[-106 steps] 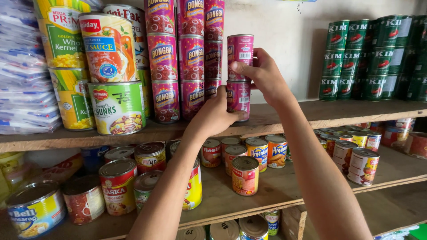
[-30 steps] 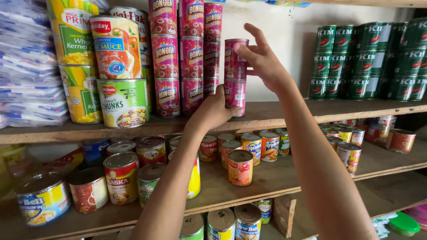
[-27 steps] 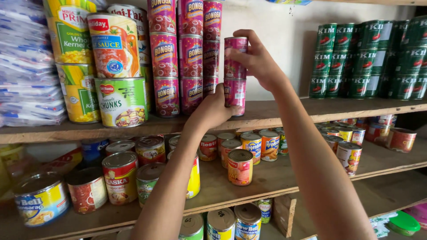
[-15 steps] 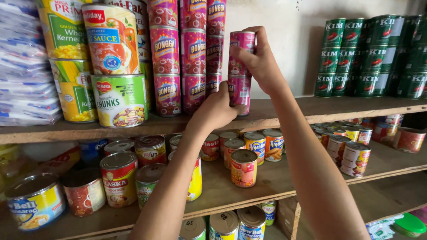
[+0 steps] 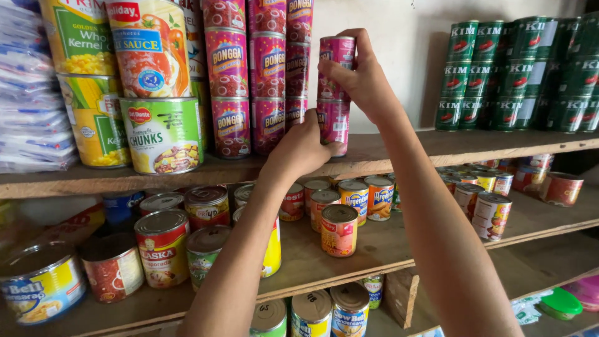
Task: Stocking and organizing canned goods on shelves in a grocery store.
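My right hand (image 5: 362,78) grips a pink-and-red can (image 5: 337,59) that sits on top of another pink can (image 5: 334,125) on the upper wooden shelf (image 5: 437,146). My left hand (image 5: 302,150) wraps around the bottom of that lower can, steadying it. Just left of them stand taller stacks of matching pink cans (image 5: 249,75). Both forearms reach up from the bottom of the view and hide part of the middle shelf.
Large yellow and green cans (image 5: 159,134) and plastic packets (image 5: 28,93) fill the upper shelf's left. Dark green cans (image 5: 518,75) are stacked at its right. The middle shelf (image 5: 374,249) holds several small mixed cans; more cans sit below.
My right hand has closed fully around the top pink can and holds it squarely on the lower one. My left hand has stayed on the lower can. The view has shifted slightly.
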